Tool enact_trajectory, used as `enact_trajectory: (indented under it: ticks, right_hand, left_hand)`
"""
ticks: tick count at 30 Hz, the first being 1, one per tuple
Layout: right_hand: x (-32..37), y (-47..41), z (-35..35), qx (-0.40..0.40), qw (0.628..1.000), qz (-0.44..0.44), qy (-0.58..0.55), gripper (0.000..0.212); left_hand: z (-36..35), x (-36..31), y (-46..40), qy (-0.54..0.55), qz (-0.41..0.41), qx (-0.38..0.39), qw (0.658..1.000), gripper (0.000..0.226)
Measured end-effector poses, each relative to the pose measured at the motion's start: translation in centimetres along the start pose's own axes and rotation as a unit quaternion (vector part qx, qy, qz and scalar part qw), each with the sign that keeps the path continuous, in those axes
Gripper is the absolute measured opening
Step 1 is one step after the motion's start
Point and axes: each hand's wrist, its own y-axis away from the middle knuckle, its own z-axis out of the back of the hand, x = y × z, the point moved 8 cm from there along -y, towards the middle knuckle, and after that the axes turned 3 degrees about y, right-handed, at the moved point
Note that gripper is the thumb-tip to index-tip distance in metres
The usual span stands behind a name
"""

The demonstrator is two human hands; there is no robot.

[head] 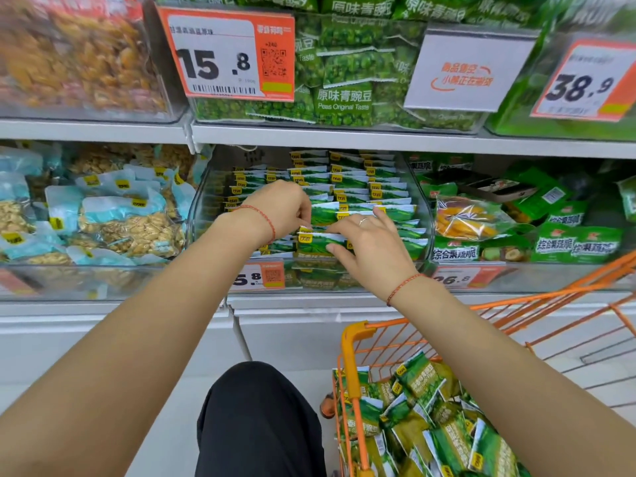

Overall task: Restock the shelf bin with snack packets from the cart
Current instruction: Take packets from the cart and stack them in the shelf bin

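A clear shelf bin (203,201) in the middle of the lower shelf holds several rows of small green snack packets (347,182) standing on edge. Both hands are inside its front part. My left hand (278,210) pinches the left end of a short stack of green packets (315,243) at the bin's front. My right hand (368,246) grips the same stack from the right, thumb under it and fingers over the top. An orange wire cart (351,342) at the lower right holds several more loose green packets (426,418).
Bins of blue-wrapped nuts (113,218) stand to the left and green mixed-snack bags (557,235) to the right. An upper shelf edge (344,139) with pea packets and price tags overhangs the bin. My black-clothed knee (258,414) is below, beside the cart.
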Motion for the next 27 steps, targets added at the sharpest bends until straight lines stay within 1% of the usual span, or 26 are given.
enact_trajectory:
  ticks: [1,3,6,10,14,17,20,22,24,25,26,27]
  right_hand:
    - [0.0,0.0,0.0,0.0,1.0,-0.003,0.0,0.031]
    - [0.0,0.0,0.0,0.005,1.0,-0.005,0.0,0.031]
    - [-0.1,-0.1,0.1,0.005,1.0,-0.003,0.001,0.031]
    - [0.1,-0.1,0.1,0.007,1.0,-0.001,0.011,0.033]
    - [0.4,-0.2,-0.1,0.001,1.0,0.0,0.008,0.031]
    - [0.3,-0.1,-0.2,0.002,1.0,-0.002,0.006,0.03]
    - [0.3,0.0,-0.2,0.006,1.0,0.001,0.015,0.031]
    - [0.4,0.0,-0.2,0.003,1.0,0.002,0.012,0.031]
    - [0.6,0.1,-0.2,-0.003,1.0,0.005,0.01,0.029]
    - [0.6,0.1,-0.3,-0.003,1.0,0.005,0.01,0.029]
    - [0.6,0.1,-0.3,-0.006,1.0,0.006,0.008,0.028]
    - [0.6,0.1,-0.2,-0.012,1.0,0.008,0.007,0.028]
  left_hand:
    - [-0.2,0.0,-0.1,0.002,-0.003,0.004,1.0,0.009]
    - [-0.5,0.4,-0.1,0.045,-0.004,-0.007,0.999,0.011]
    - [-0.3,1.2,0.6,0.126,0.015,-0.067,0.99,0.011]
    - [0.9,2.0,1.3,0.162,0.029,-0.145,0.976,0.011]
    - [1.0,1.1,1.5,0.122,-0.016,-0.142,0.982,0.008]
    - [1.4,0.0,1.8,0.091,-0.053,-0.174,0.979,0.008]
    - [0.9,-0.5,2.3,0.071,-0.054,-0.192,0.977,0.006]
    - [0.0,-0.4,2.4,0.062,-0.053,-0.167,0.983,0.005]
    - [-0.4,0.2,2.2,0.088,-0.041,-0.128,0.987,0.004]
    - [-0.1,0.6,2.1,0.128,-0.027,-0.117,0.984,0.008]
    - [0.4,1.1,2.1,0.171,-0.006,-0.124,0.977,0.013]
    - [1.1,1.6,2.2,0.201,0.019,-0.148,0.968,0.019]
